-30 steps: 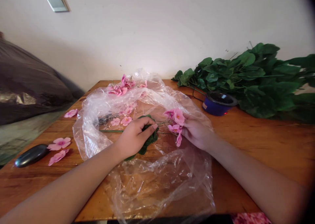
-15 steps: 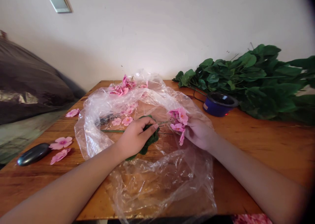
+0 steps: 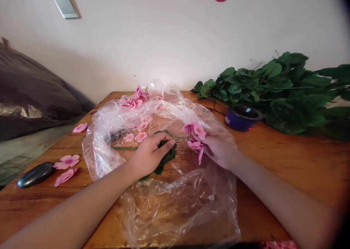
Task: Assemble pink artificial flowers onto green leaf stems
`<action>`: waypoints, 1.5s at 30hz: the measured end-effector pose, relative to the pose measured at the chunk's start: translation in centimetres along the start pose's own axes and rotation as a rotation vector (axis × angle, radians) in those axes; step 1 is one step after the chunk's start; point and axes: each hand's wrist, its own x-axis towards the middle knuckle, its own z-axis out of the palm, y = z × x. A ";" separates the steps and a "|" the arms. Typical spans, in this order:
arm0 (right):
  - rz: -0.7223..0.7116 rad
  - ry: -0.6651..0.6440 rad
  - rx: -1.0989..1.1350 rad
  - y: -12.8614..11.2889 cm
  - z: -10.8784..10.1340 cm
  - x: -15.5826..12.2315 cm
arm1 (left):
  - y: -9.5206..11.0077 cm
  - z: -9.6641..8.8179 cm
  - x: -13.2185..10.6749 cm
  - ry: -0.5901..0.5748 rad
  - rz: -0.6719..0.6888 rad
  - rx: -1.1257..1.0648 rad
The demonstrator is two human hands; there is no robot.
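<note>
An artificial flower stem lies over a crumpled clear plastic bag [image 3: 175, 201] on the wooden table [image 3: 295, 157]. My left hand [image 3: 149, 154] is closed around the stem's dark green leaves [image 3: 167, 157]. My right hand [image 3: 220, 148] pinches the pink blossoms [image 3: 197, 132] at the stem's right end. A thin green stem [image 3: 124, 147] runs left from my left hand inside the bag.
Loose pink flowers [image 3: 66, 161] lie at the table's left, beside a black oval object [image 3: 35, 174]. More pink blossoms [image 3: 135, 100] rest on the bag's far side. A blue bowl [image 3: 242, 117] and a pile of green leafy branches [image 3: 287, 92] fill the back right.
Both hands keep their grip on the stem. The pink blossoms have shifted slightly left and down in my right hand. The view has tilted a little.
</note>
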 end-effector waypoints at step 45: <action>0.163 -0.060 -0.228 0.1 -1.2 0.0 | 0.3 -0.1 0.0 -0.065 0.215 0.253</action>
